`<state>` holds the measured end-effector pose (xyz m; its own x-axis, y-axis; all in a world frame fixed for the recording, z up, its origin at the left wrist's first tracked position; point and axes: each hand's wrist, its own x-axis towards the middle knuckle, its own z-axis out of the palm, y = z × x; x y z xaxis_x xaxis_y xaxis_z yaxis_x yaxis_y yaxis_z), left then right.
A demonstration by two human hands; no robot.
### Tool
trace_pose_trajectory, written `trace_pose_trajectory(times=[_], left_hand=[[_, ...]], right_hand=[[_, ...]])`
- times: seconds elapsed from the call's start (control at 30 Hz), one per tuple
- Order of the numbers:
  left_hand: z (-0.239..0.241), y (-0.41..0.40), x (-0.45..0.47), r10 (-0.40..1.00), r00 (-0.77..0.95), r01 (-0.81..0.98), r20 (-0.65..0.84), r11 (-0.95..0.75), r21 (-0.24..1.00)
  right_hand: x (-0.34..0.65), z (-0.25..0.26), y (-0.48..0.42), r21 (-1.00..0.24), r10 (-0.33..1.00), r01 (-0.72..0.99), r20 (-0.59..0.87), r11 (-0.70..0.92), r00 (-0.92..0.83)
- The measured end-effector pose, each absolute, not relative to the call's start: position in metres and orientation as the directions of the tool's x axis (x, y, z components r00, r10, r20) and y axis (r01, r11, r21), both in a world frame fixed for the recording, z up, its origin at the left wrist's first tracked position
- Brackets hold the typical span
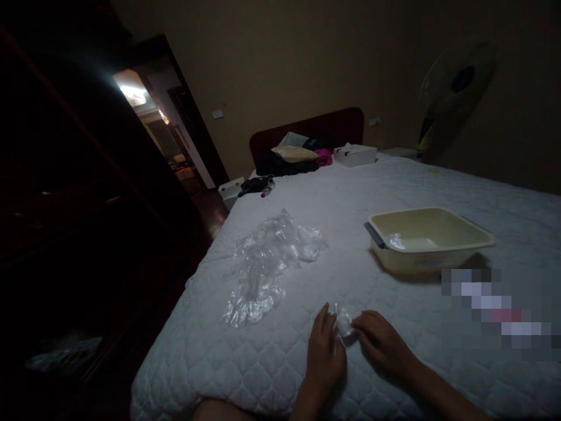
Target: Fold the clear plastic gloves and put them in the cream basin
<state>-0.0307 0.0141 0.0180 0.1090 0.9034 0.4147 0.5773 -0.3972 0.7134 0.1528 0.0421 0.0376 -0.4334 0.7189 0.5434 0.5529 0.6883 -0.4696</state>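
Observation:
My left hand (323, 349) and my right hand (380, 341) rest on a white quilted bed (350, 199) near its front edge. Between them they pinch a small folded clear plastic bag (343, 320), fingers closed on it from both sides. A loose heap of crumpled clear plastic bags (267, 260) lies on the quilt to the left of my hands. A cream plastic basin (427, 237) stands to the right and further back, with one folded clear bag (395, 240) inside it.
At the head of the bed lie dark clothes (284, 165), a pale pillow (294, 153), a pink item (323, 156) and a white tissue box (355, 155). A standing fan (453, 88) is at the far right. An open doorway (166, 134) is at the left.

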Motion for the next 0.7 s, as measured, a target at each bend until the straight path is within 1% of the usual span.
trace_pose_trajectory(times=[0.07, 0.17, 0.23, 0.33, 0.43, 0.53, 0.6, 0.7], left_hand=[[0.018, 0.016, -0.033, 0.911, 0.079, 0.483, 0.404, -0.389, 0.784], [0.019, 0.018, -0.034, 0.944, 0.054, 0.366, 0.326, -0.323, 0.873], [0.021, 0.020, -0.034, 0.967, 0.021, 0.326, 0.254, -0.247, 0.913], [0.028, 0.023, -0.033, 0.986, -0.038, 0.240, 0.163, -0.149, 0.959], [0.035, 0.026, -0.033, 0.994, -0.042, 0.097, 0.105, -0.100, 0.990], [0.040, 0.027, -0.035, 0.994, -0.071, 0.005, 0.088, -0.088, 0.996], [0.041, 0.027, -0.035, 0.994, -0.071, -0.023, 0.085, -0.087, 0.996], [0.041, 0.027, -0.036, 0.996, -0.055, -0.039, 0.070, -0.073, 0.997]], right_hand=[[0.151, 0.045, 0.041, -0.593, 0.798, 0.535, 0.481, 0.602, -0.364], [0.148, 0.058, 0.041, -0.763, 0.890, 0.464, 0.342, 0.450, -0.301], [0.145, 0.067, 0.042, -0.846, 0.926, 0.398, 0.260, 0.355, -0.275], [0.139, 0.076, 0.044, -0.930, 0.964, 0.284, 0.182, 0.233, -0.194], [0.131, 0.071, 0.047, -0.989, 0.993, 0.115, 0.077, 0.087, -0.094], [0.121, 0.058, 0.051, -0.999, 0.996, -0.003, -0.035, -0.036, -0.077], [0.116, 0.051, 0.053, -0.998, 0.994, -0.002, -0.060, -0.060, -0.092], [0.110, 0.052, 0.055, -0.998, 0.992, 0.067, -0.017, -0.008, -0.127]])
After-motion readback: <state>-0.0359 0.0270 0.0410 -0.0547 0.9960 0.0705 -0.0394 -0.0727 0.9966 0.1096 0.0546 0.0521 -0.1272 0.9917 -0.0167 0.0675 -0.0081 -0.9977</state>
